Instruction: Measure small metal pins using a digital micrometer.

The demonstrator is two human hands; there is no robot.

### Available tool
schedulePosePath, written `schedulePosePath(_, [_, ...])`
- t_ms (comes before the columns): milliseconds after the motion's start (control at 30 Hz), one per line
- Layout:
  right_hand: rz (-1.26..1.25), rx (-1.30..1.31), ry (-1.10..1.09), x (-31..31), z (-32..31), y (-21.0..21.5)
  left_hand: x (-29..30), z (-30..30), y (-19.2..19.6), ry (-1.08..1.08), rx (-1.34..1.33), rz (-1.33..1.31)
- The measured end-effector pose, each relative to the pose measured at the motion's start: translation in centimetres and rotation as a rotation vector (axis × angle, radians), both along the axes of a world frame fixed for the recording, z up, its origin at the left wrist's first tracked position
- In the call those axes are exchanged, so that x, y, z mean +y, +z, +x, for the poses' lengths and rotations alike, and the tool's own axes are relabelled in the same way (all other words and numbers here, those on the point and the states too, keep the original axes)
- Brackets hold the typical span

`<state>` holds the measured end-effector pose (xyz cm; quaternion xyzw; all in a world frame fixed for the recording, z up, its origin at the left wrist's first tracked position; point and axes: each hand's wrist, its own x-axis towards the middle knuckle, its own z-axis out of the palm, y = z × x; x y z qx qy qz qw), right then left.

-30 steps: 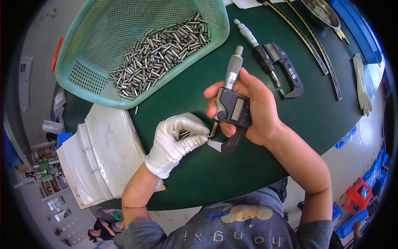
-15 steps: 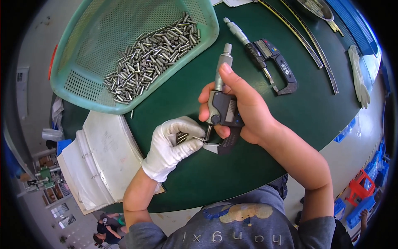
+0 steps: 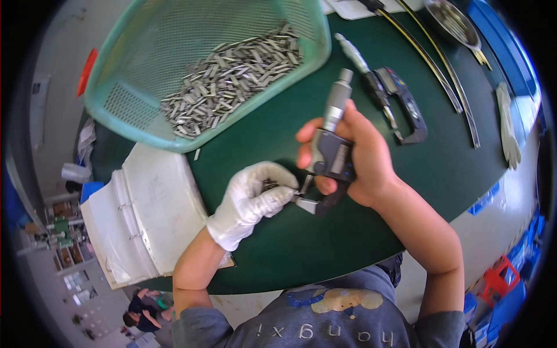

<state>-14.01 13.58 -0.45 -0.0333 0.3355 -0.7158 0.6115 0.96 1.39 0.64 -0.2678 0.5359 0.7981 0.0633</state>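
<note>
A white cotton glove covers my left hand [image 3: 250, 200], which is closed around several small metal pins [image 3: 270, 184]. Its thumb and fingertips meet at the measuring gap of a digital micrometer [image 3: 333, 149]; blur hides whether a pin sits between the jaws. Bare, my right hand [image 3: 374, 162] wraps the micrometer's dark frame and display, with the silver thimble pointing away from me. A second digital micrometer [image 3: 400, 95] lies on the green table [image 3: 325, 249] beyond my right hand. Many more pins [image 3: 232, 81] are heaped in a green plastic basket [image 3: 174, 142] at the far left.
Left of my gloved hand lies an open ring binder [image 3: 165, 203]. One loose pin [image 3: 197, 154] is beside the basket. Metal strips [image 3: 429, 58], a metal bowl [image 3: 455, 26], a white glove [image 3: 506, 124] and a blue tray [image 3: 510, 52] occupy the far right.
The whole view has shifted, so the table things sit a little further right. Both hands remain together at the micrometer's jaws. The pin seen at my left fingertips is now blurred.
</note>
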Motion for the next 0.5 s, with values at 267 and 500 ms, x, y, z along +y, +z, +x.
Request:
schedulePosePath(267, [0.03,-0.034,0.031,0.0,0.7,0.4,-3.0,1.6,0.6,0.305,0.18,0.634])
schedulePosePath(500, [0.099,-0.044,-0.097,0.8,-0.8,-1.6,-9.1,2.7,-3.1,0.201,0.031,-1.503])
